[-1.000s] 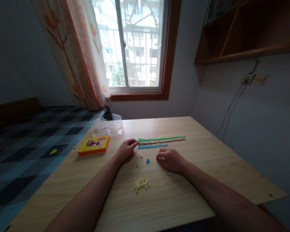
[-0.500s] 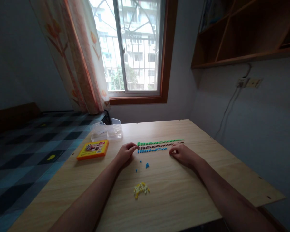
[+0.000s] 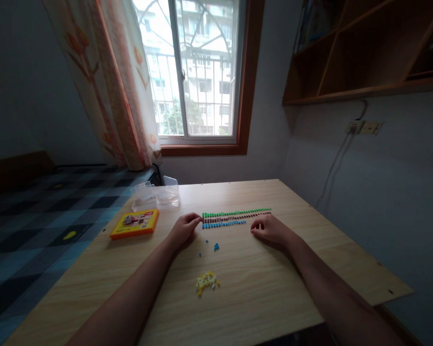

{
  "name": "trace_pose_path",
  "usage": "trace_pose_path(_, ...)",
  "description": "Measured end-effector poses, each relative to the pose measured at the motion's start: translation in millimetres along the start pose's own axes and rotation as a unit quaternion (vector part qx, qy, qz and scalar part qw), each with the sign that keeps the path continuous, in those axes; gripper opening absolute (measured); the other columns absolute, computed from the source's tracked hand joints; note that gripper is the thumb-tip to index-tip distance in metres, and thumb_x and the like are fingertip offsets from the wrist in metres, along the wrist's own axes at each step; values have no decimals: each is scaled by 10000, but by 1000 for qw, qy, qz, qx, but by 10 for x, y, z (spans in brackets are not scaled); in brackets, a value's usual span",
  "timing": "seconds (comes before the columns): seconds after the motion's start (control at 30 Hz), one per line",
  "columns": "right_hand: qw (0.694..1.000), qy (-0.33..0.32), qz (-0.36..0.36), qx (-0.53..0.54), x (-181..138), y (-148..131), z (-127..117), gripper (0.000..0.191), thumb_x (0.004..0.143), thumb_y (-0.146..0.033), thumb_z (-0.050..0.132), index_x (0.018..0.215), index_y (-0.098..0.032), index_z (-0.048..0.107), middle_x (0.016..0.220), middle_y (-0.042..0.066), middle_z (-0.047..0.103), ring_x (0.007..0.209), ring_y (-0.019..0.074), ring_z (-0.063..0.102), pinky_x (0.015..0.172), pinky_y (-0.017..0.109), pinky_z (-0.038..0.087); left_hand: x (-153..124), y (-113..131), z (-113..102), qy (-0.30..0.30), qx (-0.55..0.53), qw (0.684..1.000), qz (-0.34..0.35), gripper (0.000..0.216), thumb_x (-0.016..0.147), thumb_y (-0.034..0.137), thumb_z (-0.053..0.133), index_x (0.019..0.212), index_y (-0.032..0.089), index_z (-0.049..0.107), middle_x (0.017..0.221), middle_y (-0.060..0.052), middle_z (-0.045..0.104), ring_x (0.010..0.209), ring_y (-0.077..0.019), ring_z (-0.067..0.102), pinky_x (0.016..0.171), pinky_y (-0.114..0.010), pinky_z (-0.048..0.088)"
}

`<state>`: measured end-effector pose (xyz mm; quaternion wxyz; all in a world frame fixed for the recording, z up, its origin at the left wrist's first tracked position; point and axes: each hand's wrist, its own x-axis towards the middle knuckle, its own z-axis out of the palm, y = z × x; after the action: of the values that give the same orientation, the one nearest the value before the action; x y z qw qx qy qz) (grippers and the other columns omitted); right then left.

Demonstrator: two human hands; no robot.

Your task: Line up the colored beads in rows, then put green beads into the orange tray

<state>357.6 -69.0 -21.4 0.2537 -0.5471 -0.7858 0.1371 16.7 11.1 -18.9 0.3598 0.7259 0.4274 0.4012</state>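
Observation:
Three rows of tiny toy building bricks run left to right on the table: a green row [image 3: 231,214], a dark brown row [image 3: 227,219] and a shorter blue row [image 3: 222,224] nearest me. My left hand [image 3: 186,227] rests at their left end, thumb and forefinger together against or just beside the brown row. What its fingertips may hold is hidden. Just past the blue row's right end, my right hand [image 3: 269,228] pinches a tiny blue brick [image 3: 251,230] close to the tabletop. A few loose blue bricks [image 3: 216,247] lie in front of the rows.
Nearer me is a small heap of yellow and cream bricks [image 3: 206,282]. An orange and yellow box [image 3: 134,224] lies at the left, with clear plastic containers [image 3: 157,196] behind it. The wooden table [image 3: 260,288] adjoins a bed [image 3: 68,206] on the left.
The whole view has shifted slightly left with the head. My right hand has moved very little, its fingers still at the blue row's right end; my left hand stays put.

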Motion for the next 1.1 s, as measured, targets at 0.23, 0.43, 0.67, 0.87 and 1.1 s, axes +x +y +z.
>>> trace_pose_path(0.23, 999, 19, 13, -39, 49, -9, 83, 107, 810, -247, 660, 798, -217, 762, 794, 15, 723, 753, 165, 637, 696, 257, 441, 10, -4, -10, -4, 4, 1000, 2, 337, 734, 482, 638, 785, 167, 746, 757, -46, 736, 754, -216, 634, 721, -312, 494)
trace_pose_path(0.43, 998, 33, 23, -57, 68, 7, 110, 115, 824, -235, 642, 797, -216, 751, 812, 24, 726, 785, 172, 645, 713, 256, 438, 16, -9, -8, -4, 7, 1000, 4, 350, 739, 495, 630, 781, 166, 742, 762, -55, 740, 758, -221, 645, 727, -317, 500)
trace_pose_path(0.67, 994, 66, 52, -69, 130, 29, 190, 133, 841, -214, 618, 856, -217, 750, 840, 32, 741, 772, 177, 660, 707, 260, 453, 8, 12, -23, 4, 21, 1000, 5, 364, 743, 522, 626, 757, 176, 740, 762, -55, 747, 775, -240, 654, 756, -336, 505)
trace_pose_path(0.87, 992, 85, 62, -64, 148, 56, 244, 163, 864, -210, 604, 920, -222, 757, 907, 42, 755, 831, 182, 681, 761, 263, 482, 20, -30, -10, 18, 31, 999, 2, 327, 767, 489, 607, 748, 186, 728, 725, -41, 725, 742, -230, 645, 741, -327, 503)
trace_pose_path(1.1, 992, 85, 69, -60, 149, 59, 253, 205, 896, -239, 594, 977, -239, 781, 1005, 46, 764, 863, 190, 689, 764, 271, 492, 26, -38, 22, 7, 43, 999, -3, 299, 771, 462, 600, 738, 193, 727, 750, -39, 739, 770, -238, 659, 780, -331, 499)
